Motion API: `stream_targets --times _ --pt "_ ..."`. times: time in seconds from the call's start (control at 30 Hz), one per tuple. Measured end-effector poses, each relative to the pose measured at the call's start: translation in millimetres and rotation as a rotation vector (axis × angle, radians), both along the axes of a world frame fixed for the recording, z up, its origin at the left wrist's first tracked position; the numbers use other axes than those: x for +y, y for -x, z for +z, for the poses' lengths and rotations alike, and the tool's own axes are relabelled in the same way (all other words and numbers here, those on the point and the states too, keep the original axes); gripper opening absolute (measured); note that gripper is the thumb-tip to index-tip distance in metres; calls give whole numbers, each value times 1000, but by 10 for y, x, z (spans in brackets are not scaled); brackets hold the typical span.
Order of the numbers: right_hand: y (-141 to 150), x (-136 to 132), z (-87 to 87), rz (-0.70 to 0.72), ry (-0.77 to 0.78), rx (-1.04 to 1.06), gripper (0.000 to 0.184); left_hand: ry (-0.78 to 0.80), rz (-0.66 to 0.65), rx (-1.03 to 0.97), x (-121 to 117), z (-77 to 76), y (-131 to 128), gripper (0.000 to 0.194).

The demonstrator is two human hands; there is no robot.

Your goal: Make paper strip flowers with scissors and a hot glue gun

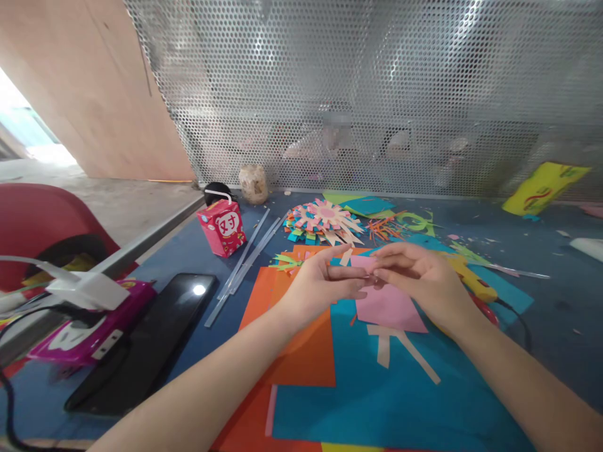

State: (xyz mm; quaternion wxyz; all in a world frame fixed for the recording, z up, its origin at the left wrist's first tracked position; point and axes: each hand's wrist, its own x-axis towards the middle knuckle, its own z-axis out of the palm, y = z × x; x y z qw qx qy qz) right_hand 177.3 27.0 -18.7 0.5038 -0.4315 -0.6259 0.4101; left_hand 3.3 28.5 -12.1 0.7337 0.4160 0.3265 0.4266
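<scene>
My left hand (321,281) and my right hand (424,273) meet over a pink paper sheet (391,309). Their fingertips come together in a pinch; whatever lies between them is too small and hidden to make out. Beneath the pink sheet is a large blue sheet (400,408), with an orange sheet (301,351) to its left. Cream paper strips (384,351) lie just below the pink sheet. Partly behind my right wrist is a yellow glue gun (477,282) with a black cord. Beyond my hands sits a layered, fringed paper flower (325,216) with a pink centre.
Clear glue sticks (254,257) lie left of the paper, near a red drink carton (222,227) with a straw. A black phone (146,339) and a purple power strip (94,326) occupy the left edge. Behind stands a perforated metal panel (358,81); a yellow packet (541,188) leans there.
</scene>
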Motion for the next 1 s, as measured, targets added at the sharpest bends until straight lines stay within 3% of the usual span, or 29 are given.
stream_targets --times 0.2,0.5,0.73,0.87,1.0 --pt "24 -19 -41 -176 -279 -309 18 33 -25 -54 15 -51 6 55" --pt "46 -65 -76 -152 -549 -552 15 12 -46 36 -14 -34 -20 64" --pt "86 -80 -99 -161 -461 -385 11 -8 -147 -87 19 -58 15 79" --pt "91 -74 -92 -205 -254 -157 7 -54 -215 -33 40 -71 19 81" --pt "9 9 -80 -198 -65 -27 20 -44 -149 -48 82 -89 27 75"
